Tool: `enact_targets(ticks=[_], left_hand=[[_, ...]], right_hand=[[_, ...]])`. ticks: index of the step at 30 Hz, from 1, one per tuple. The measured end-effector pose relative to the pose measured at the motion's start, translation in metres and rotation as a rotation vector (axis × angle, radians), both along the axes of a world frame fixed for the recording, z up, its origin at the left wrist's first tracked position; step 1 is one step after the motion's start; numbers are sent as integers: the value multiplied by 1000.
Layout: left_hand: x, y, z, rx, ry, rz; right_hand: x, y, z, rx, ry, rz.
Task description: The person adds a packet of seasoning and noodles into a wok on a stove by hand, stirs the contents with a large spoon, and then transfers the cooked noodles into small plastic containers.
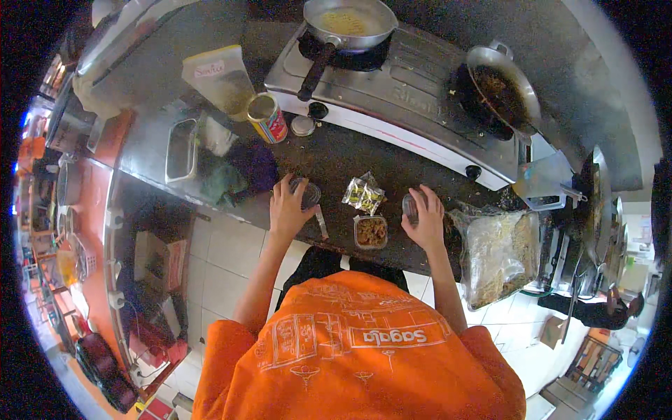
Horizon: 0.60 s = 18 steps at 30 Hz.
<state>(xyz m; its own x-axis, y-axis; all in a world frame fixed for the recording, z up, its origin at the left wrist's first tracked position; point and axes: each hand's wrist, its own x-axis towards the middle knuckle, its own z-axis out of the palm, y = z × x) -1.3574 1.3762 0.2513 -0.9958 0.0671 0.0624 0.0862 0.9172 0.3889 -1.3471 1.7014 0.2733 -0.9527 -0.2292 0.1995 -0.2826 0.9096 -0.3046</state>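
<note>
My left hand (285,211) rests on the dark counter, its fingers curled around a small round clear plastic tub or lid (312,195). Beside its thumb lies a narrow pale strip (321,222). On the right, my right hand (427,219) grips a second small clear plastic piece (409,208), partly hidden under its fingers. Between the hands stands a small clear plastic container (370,232) filled with brown crumbly food. Just behind it lie shiny foil sachets (364,194) in a small pile.
Behind is a two-burner gas stove (415,100) with a frying pan (349,26) and a wok (504,89). An open tin (266,118) and a metal tray (181,152) stand left. A plastic-wrapped tray of food (501,257) sits right. Another person (593,310) is at far right.
</note>
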Motion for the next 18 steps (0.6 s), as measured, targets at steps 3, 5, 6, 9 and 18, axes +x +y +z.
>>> enact_targets(ticks=[3,5,6,9,18], left_hand=[[1,-9,-2,18,22,-62],[2,-12,-1,24,32,-95],[3,-14,1,-4,22,-124],[0,-16,6,-28,-6,-149],[-10,-15,11,-10,-66,-93]], right_hand=[[2,-1,-4,65,-16,9],[2,1,-7,69,-25,8],[2,2,-7,72,-33,11],[2,6,-7,81,-51,41],[3,13,-13,53,-88,56]])
